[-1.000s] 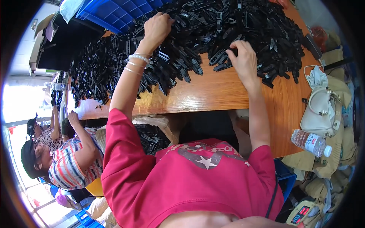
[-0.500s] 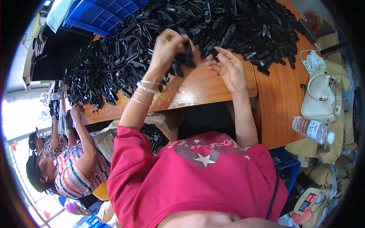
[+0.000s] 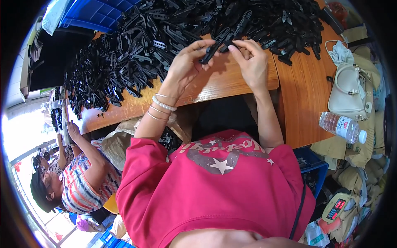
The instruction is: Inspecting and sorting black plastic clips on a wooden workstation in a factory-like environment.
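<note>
My left hand (image 3: 185, 66), with bracelets at the wrist, pinches a long black plastic part (image 3: 210, 53) between thumb and fingers. The part stands at a slant, one end toward me. Close on its right, my right hand (image 3: 253, 66) has thumb and fingers closed on a small black piece (image 3: 226, 47). That piece is at or very near the long part; whether they touch I cannot tell. Both hands are above the wooden table (image 3: 244, 91), at the near edge of a big heap of similar black plastic parts (image 3: 140, 53).
A blue crate (image 3: 95, 16) stands at the back left. To the right are a white handbag (image 3: 349, 97), a plastic bottle (image 3: 341, 127) and a digital scale (image 3: 336, 206). A blue bin (image 3: 316, 173) is below the table. Two people work at left, one in a striped shirt (image 3: 84, 177).
The long black part, blurred among my moving left fingers before, now shows clearly between both hands. My right hand has turned inward, and its fingers have come nearer the left hand.
</note>
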Available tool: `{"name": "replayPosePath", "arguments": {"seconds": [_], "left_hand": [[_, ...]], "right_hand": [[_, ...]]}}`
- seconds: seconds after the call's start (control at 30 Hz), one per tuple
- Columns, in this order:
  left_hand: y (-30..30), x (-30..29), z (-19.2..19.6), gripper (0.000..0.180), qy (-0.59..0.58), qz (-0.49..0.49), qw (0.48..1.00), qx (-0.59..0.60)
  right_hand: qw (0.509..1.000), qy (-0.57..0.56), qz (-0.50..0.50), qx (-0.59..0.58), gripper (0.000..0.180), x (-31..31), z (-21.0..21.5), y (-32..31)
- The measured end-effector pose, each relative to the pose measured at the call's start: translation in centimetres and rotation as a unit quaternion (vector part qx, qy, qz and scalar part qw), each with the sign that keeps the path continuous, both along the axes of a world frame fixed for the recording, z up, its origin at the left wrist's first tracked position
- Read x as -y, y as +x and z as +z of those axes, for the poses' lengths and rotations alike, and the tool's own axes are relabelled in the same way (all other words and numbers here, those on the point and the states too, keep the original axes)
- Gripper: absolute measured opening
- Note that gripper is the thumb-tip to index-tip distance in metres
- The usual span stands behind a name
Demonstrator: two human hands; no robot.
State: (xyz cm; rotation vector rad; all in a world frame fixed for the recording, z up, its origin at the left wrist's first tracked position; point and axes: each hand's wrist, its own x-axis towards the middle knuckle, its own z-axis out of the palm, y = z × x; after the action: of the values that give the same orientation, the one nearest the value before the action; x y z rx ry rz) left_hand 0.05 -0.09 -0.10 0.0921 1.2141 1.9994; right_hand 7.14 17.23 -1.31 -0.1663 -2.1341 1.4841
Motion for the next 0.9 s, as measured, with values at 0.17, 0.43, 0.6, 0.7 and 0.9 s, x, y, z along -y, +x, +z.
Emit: {"name": "replayPosePath", "arguments": {"seconds": [0.17,0.43,0.6,0.7,0.9], "left_hand": [[0.3,-0.7,1.5,0.031,-0.031,0.001,0.999,-0.041],[1.0,-1.1,2.8,0.032,-0.228,-0.059,0.910,-0.343],[2.6,-1.3,3.4,0.037,-0.294,-0.038,0.828,-0.476],[2.2,-1.1,3.6,0.033,-0.270,-0.039,0.820,-0.503],[1.6,-1.0,4.9,0.029,-0.254,-0.064,0.837,-0.481]], "right_hand": [[0.944,-0.307,0.115,0.034,0.025,-0.3,0.4,0.9],[0.942,-0.299,0.154,0.000,0.022,0.5,-0.1,1.6],[0.967,-0.217,0.116,-0.066,0.037,0.4,-0.6,1.4],[0.947,-0.259,0.181,-0.058,0.038,-0.2,0.3,0.9],[0.937,-0.307,0.164,-0.018,0.032,0.3,0.6,1.0]]}}
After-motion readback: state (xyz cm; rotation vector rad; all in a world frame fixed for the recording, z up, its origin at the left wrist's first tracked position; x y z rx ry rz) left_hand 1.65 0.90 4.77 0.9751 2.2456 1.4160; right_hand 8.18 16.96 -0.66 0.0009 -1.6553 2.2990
